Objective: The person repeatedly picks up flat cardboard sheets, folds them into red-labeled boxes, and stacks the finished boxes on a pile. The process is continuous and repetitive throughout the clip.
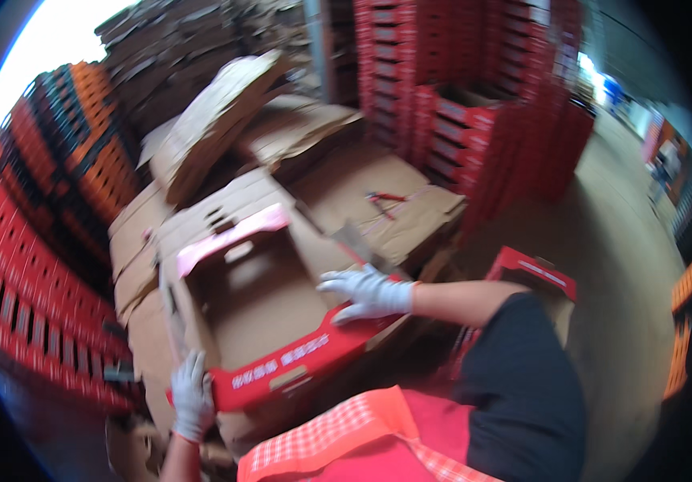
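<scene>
A brown cardboard box [258,301] with an open top and a red near panel [298,365] lies tilted in front of me. Its far wall carries a pink-topped flap with a hand hole. My left hand [192,398], in a white glove, grips the near left corner, with the fingers along the outside. My right hand [372,294], gloved too, rests over the near right corner. Its fingers stretch over the rim, the thumb apart from them. The undersides of both hands are hidden.
Flat cardboard sheets [378,189] lie beneath and beyond the box, with red-handled pliers [384,202] on them. Stacks of red crates [41,281] stand left, and red boxes [474,120] tower at far right. Another red-edged box [535,277] sits beside my right arm.
</scene>
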Available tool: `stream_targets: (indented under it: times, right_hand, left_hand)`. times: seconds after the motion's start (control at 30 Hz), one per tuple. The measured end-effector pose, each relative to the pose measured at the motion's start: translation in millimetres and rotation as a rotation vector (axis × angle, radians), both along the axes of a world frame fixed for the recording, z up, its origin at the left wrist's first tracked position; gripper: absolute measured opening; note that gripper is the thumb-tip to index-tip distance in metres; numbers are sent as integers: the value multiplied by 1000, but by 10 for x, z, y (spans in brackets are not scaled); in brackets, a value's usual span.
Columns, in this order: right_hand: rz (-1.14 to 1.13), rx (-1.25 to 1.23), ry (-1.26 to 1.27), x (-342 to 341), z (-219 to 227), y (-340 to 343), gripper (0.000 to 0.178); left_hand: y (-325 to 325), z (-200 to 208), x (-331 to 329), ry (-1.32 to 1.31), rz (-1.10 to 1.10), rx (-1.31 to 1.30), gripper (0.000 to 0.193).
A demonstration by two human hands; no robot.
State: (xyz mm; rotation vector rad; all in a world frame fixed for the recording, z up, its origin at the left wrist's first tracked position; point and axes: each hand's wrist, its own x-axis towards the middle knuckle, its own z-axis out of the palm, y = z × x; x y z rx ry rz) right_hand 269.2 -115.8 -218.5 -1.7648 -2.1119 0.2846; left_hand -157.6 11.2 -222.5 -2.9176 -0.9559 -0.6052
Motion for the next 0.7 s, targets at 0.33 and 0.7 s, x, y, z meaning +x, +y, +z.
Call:
stream_targets:
  times: [0.33,0.7]
  right_hand:
    - [-139,-20,1158,270,-441,786,61]
    - [44,-43,-247,-1140,2336,95,43]
  left_hand:
    - [-424,-486,682,-1158,106,-1464,58]
    - [-828,-523,1500,-625,-262,-1225,55]
